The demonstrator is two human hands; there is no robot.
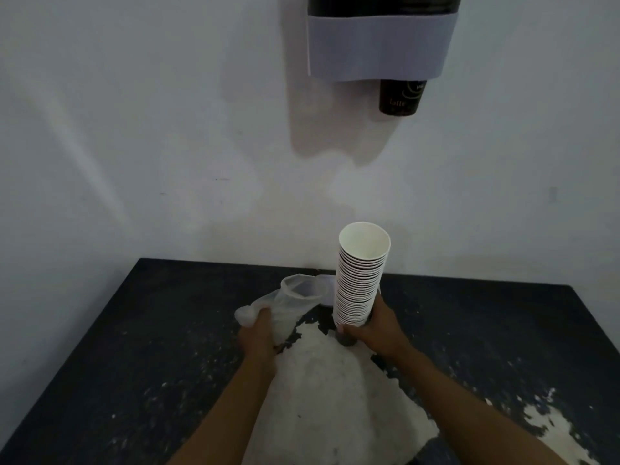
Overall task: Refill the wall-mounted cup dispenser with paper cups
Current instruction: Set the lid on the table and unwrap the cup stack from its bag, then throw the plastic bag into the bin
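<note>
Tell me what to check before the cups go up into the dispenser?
1. Right hand grips the cup stack near its bottom: ok.
2. Stack is out of the plastic sleeve: ok.
3. Left hand is free to help: not ok, it holds the sleeve.
4. Stack stands upright, mouths up: ok.
5. Room left in the dispenser: cannot tell; its top is out of view, and a dark cup pokes out below.
</note>
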